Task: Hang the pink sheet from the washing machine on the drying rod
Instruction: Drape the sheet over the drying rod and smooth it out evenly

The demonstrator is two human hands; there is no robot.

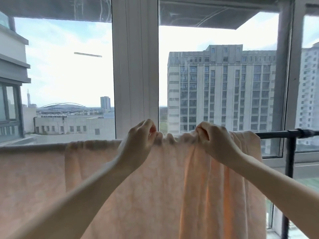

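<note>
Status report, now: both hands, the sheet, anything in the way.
Left hand, right hand: each has a grip on bunched top edge. Pink sheet draped over drying rod. Nothing in the way.

A high-rise home's enclosed balcony, tall white-framed windows [135, 66] faced apartment blocks [222, 90], laundry draped over a black drying rod [283, 132]

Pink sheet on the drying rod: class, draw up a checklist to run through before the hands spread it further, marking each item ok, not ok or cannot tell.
1. Pink sheet draped over drying rod: ok.
2. Left hand grips the top fold: ok.
3. Right hand grips the top fold: ok.
4. Fabric between the hands smooth: not ok, bunched.
5. Bare rod free to the right: ok.
6. Hem clear of the floor: cannot tell.
</note>
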